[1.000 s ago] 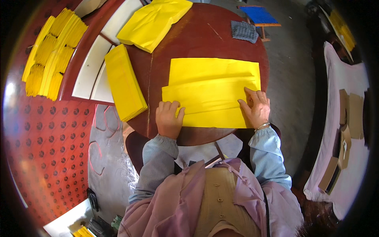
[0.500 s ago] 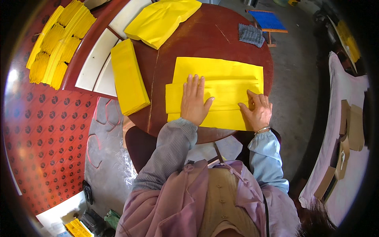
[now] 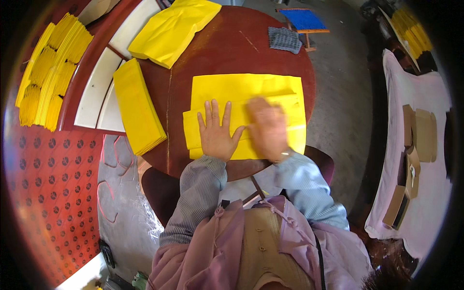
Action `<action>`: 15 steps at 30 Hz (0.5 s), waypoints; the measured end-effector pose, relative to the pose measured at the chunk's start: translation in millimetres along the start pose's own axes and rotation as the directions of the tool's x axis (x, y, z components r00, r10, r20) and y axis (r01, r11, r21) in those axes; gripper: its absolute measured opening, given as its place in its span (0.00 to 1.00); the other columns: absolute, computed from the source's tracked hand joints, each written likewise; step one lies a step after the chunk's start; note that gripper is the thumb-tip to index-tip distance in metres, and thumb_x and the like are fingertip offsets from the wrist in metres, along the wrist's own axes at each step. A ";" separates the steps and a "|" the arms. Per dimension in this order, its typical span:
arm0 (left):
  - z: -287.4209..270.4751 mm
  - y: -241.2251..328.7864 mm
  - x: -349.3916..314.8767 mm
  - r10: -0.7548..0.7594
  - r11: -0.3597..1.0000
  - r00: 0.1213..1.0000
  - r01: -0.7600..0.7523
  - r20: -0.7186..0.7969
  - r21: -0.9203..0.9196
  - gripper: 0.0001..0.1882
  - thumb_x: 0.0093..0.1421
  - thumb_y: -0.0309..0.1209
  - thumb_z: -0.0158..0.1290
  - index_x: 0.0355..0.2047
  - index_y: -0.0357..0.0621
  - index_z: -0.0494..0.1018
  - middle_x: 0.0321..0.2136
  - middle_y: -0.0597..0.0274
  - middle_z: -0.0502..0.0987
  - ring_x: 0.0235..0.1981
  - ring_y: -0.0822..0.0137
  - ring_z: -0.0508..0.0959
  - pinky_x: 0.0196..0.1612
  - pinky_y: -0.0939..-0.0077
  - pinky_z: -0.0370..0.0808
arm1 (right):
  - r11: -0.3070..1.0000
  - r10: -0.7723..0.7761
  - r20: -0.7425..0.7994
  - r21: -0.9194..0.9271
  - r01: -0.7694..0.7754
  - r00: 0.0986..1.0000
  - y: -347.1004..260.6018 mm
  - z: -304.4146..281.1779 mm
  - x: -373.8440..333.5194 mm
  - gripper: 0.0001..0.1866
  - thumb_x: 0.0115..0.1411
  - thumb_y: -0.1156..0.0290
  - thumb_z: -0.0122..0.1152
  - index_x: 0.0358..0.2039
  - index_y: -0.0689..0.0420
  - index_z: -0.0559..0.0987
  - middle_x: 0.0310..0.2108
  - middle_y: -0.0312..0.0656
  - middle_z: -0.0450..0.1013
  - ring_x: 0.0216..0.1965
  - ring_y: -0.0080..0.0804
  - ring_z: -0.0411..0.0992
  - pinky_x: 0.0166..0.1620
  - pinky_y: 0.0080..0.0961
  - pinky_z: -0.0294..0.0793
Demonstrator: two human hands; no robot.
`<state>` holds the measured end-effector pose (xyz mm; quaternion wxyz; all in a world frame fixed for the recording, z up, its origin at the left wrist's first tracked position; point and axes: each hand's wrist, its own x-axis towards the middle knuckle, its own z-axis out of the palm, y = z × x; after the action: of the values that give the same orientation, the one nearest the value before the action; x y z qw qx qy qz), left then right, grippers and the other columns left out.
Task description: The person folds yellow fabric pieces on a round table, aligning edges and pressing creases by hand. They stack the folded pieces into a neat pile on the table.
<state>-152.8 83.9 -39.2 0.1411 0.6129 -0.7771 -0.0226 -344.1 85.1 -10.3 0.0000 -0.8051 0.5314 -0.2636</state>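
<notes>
1. My left hand (image 3: 217, 137): fingers spread flat on the folded yellow sheet (image 3: 246, 84).
2. My right hand (image 3: 268, 128): blurred over it; grip, I cannot tell.
3. Folded yellow sheet: on the round table (image 3: 232, 53), near edge.
4. Yellow stack (image 3: 137, 106): leftward.
5. Grey textured cloth (image 3: 285, 39): far right.

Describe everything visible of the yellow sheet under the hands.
The yellow sheet is roughly rectangular and looks like paper or thin cloth. It lies flat toward the near edge of the red-brown table. A narrower yellow band crosses it, jutting past its left edge; whether both are one piece is unclear. The left hand rests spread on the band; the right hand is blurred over it, contact uncertain.
</notes>
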 end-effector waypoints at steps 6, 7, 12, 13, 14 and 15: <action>2.4 2.5 2.2 -0.033 0.998 0.999 0.032 0.036 0.048 0.43 0.69 0.57 0.50 0.78 0.55 0.55 0.79 0.42 0.47 0.81 0.44 0.42 0.78 0.34 0.39 | 0.989 0.065 0.319 -0.144 -0.019 0.945 5.1 39.1 8.8 0.38 0.76 0.43 0.43 0.79 0.49 0.57 0.81 0.38 0.50 0.82 0.32 0.44 0.81 0.50 0.35; 2.8 2.6 2.4 -0.027 0.999 0.999 0.026 0.029 0.038 0.44 0.69 0.58 0.51 0.78 0.53 0.56 0.79 0.41 0.48 0.81 0.44 0.43 0.78 0.35 0.39 | 0.980 0.105 0.336 -0.196 -0.039 0.936 17.4 34.2 5.2 0.38 0.76 0.43 0.43 0.79 0.49 0.57 0.81 0.37 0.50 0.82 0.32 0.43 0.81 0.50 0.35; -0.7 -7.1 1.7 -0.013 0.999 0.999 0.014 0.037 -0.039 0.51 0.64 0.61 0.57 0.77 0.43 0.55 0.78 0.41 0.51 0.80 0.42 0.46 0.78 0.38 0.41 | 0.933 0.222 0.269 -0.338 -0.124 0.937 72.2 -1.1 -2.4 0.38 0.76 0.44 0.45 0.80 0.47 0.55 0.82 0.37 0.47 0.82 0.32 0.42 0.81 0.48 0.34; -2.8 -11.8 0.8 -0.023 0.999 0.999 0.021 -0.027 -0.046 0.53 0.63 0.62 0.58 0.76 0.40 0.56 0.77 0.39 0.52 0.80 0.41 0.48 0.78 0.39 0.43 | 0.915 0.295 0.299 -0.363 -0.178 0.908 79.4 -6.6 -2.2 0.38 0.77 0.44 0.44 0.80 0.47 0.54 0.82 0.36 0.46 0.82 0.31 0.41 0.81 0.47 0.32; -5.9 -17.0 -1.0 -0.039 0.998 0.997 0.036 -0.062 -0.052 0.55 0.61 0.63 0.60 0.76 0.37 0.56 0.77 0.38 0.54 0.79 0.40 0.50 0.78 0.40 0.44 | 0.935 0.287 0.293 -0.295 -0.199 0.912 83.2 -9.9 -2.8 0.38 0.77 0.43 0.43 0.80 0.46 0.54 0.82 0.36 0.45 0.82 0.31 0.40 0.81 0.46 0.30; -8.4 -21.5 -2.2 -0.059 0.997 0.993 0.054 -0.103 -0.055 0.58 0.59 0.64 0.61 0.75 0.34 0.57 0.76 0.37 0.55 0.79 0.39 0.51 0.78 0.41 0.45 | 0.938 0.312 0.317 -0.256 -0.236 0.896 86.4 -12.2 -3.3 0.37 0.77 0.43 0.42 0.80 0.45 0.53 0.82 0.36 0.44 0.82 0.31 0.40 0.81 0.45 0.29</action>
<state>-130.0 81.8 -36.0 0.1969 0.6312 -0.7500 -0.0147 -424.2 53.8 -25.4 0.0472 -0.7513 0.6561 -0.0544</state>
